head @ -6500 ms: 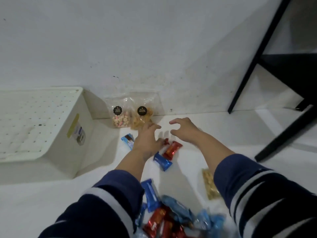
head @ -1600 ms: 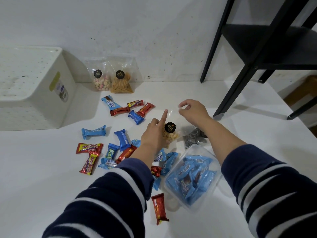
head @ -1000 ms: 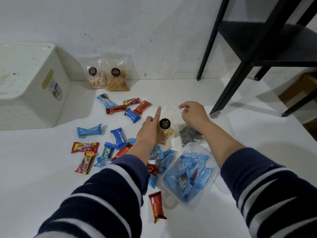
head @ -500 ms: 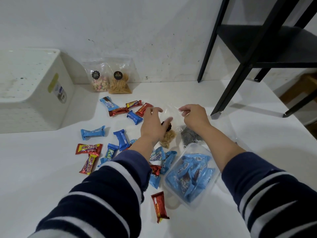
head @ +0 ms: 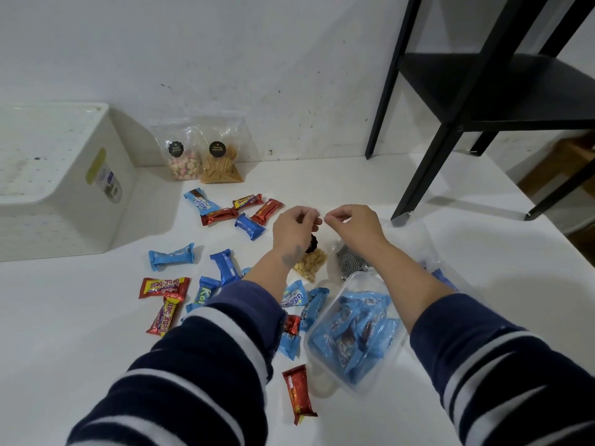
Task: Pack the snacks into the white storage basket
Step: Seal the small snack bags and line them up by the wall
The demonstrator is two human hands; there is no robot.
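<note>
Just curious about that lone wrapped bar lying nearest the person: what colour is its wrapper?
Red wrapper, yellow at its near end, shown in the head view.

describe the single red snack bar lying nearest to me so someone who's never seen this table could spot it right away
Start at the clear tub of blue packets near the table's front edge, beside the right forearm. Just left of it and nearer the person lies the red snack bar, alone on bare white table. Unlike the other red wrappers up among the scattered snacks, it touches nothing.
</note>
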